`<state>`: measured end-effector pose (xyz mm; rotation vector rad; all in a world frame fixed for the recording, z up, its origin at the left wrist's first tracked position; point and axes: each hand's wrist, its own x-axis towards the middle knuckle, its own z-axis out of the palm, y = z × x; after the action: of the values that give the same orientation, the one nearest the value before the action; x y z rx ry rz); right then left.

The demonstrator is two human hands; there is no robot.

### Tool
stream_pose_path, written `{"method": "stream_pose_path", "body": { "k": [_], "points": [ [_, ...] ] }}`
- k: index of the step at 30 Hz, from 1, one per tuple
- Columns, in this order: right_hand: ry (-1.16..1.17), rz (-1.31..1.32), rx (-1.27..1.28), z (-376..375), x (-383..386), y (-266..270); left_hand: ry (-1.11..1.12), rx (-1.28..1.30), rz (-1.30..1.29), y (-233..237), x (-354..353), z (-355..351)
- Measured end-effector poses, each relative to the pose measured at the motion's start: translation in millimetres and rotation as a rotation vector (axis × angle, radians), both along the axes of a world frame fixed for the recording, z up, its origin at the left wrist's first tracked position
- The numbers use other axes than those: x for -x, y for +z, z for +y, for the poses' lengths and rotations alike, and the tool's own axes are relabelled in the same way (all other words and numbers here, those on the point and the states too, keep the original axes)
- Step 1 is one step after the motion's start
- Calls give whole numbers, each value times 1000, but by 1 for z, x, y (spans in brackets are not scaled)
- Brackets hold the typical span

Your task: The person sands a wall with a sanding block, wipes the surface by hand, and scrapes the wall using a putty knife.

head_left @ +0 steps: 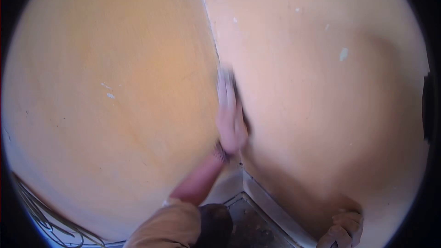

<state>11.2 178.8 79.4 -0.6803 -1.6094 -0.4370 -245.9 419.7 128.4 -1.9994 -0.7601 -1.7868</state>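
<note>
My left hand (232,119) lies along the corner where two orange-painted walls meet, its fingers stretched upward and pressed together flat. Motion smears the fingertips, and a dark patch beside them may be shadow. A dark band (222,152) circles that wrist. At the lower right, my right hand (345,228) is beside the right wall (312,110), with its fingers curled in. Whatever those fingers hold, if anything, is hidden. The left wall (115,124) has a few pale chipped spots. A thin whitish crack (211,23) runs up the corner above my left hand.
Loose cables or wires (46,220) hang at the lower left. Pale skirting (271,206) borders a dark, debris-strewn floor (252,227) below the corner. A dark object (428,108) shows at the right edge. My shoe or leg (216,225) is beside my sleeve (167,225).
</note>
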Motion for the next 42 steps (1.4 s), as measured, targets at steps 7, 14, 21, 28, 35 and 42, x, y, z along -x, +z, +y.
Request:
{"method": "stream_pose_path", "body": {
  "k": [7,14,21,28,35,42],
  "points": [
    [-90,-87,69,-8,-2,-1,-56,-493,92,123,18,51],
    [-16,-117,8,5,-5,-4,-87,43,-128,-16,-5,0],
    [-89,-125,3,2,-1,-10,-53,-386,42,119,15,44],
    [-101,-103,-27,7,9,-3,-43,-142,75,-71,11,10],
    [-184,-149,-57,9,0,-20,-200,-129,-86,87,6,17],
    [-140,-88,-63,11,3,-22,30,303,-17,-97,10,-41]
  ]
}}
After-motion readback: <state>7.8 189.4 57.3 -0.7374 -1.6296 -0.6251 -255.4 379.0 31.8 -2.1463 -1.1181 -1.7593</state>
